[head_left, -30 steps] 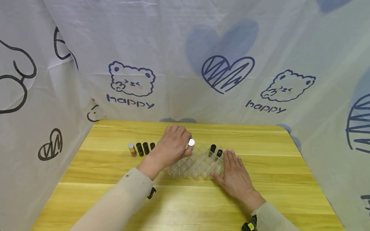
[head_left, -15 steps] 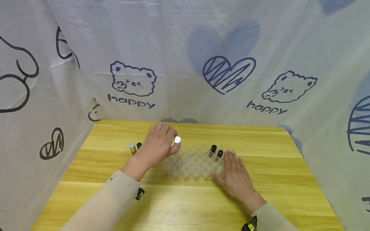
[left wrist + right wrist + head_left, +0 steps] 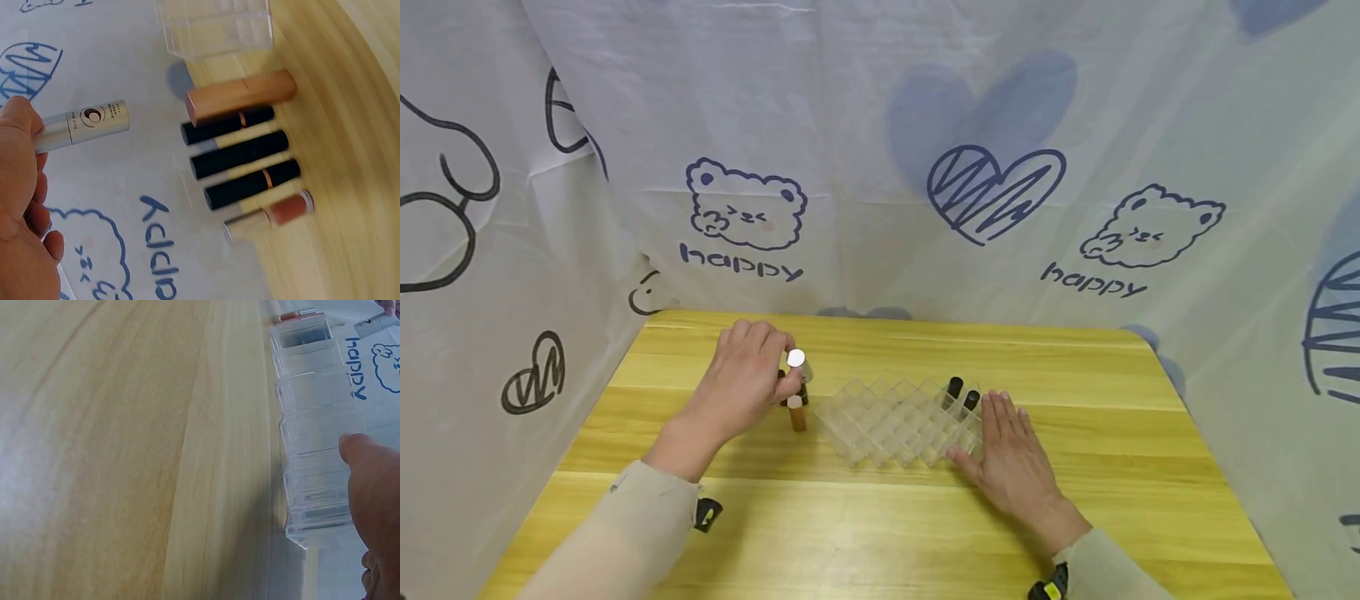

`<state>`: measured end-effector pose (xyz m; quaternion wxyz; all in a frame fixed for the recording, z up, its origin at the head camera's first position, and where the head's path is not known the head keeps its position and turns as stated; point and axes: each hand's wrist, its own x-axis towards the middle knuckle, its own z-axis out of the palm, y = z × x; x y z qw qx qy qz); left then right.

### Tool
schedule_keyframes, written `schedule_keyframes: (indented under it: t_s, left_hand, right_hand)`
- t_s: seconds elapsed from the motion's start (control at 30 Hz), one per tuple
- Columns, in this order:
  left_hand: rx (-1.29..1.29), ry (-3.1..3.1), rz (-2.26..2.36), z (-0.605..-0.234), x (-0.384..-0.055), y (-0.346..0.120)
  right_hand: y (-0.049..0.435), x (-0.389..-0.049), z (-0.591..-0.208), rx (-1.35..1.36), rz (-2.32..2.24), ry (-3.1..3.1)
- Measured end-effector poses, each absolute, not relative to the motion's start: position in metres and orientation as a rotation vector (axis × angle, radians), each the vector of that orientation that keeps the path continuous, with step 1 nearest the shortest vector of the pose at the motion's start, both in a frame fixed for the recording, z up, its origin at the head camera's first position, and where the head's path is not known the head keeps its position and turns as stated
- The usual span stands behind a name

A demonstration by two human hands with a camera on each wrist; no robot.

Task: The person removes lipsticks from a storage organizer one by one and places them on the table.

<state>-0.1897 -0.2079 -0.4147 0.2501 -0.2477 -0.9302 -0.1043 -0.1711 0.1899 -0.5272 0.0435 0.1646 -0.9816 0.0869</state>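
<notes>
My left hand [image 3: 737, 379] pinches a silver lipstick tube [image 3: 94, 122] by one end, between thumb and fingers. It hovers left of the clear acrylic lipstick organizer [image 3: 880, 425], over a row of standing tubes. In the left wrist view that row has a rose-gold lipstick [image 3: 240, 97], several black lipsticks [image 3: 240, 154] and a lip gloss [image 3: 272, 215] with a silver cap. My right hand [image 3: 1015, 458] lies with straight fingers along the organizer's right end, its thumb at the front corner. Two black-capped tubes [image 3: 955, 387] stand in back right cells of the organizer.
A yellow wood-grain table [image 3: 880, 533] bears everything. Behind it and at both sides hangs a white cloth [image 3: 865, 250] printed with bears and hearts. A dark wrist device [image 3: 1047, 583] sits at the right sleeve.
My left hand has moved left with the silver lipstick tube, from over the organizer to over the row of tubes. The right hand has stayed in place.
</notes>
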Motion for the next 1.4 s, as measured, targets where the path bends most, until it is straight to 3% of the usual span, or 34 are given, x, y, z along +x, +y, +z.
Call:
schedule_keyframes:
  t_s: [0.6, 1.4]
  left_hand:
    - [-0.637, -2.508, -0.265, -0.437, -0.177, -0.246]
    - [-0.583, -2.663, -0.272, -0.489, -0.169, -0.251]
  right_hand:
    - [0.189, -0.169, -0.526, 0.513, 0.262, -2.956]
    - [0.19, -0.171, -0.53, 0.505, 0.262, -2.989]
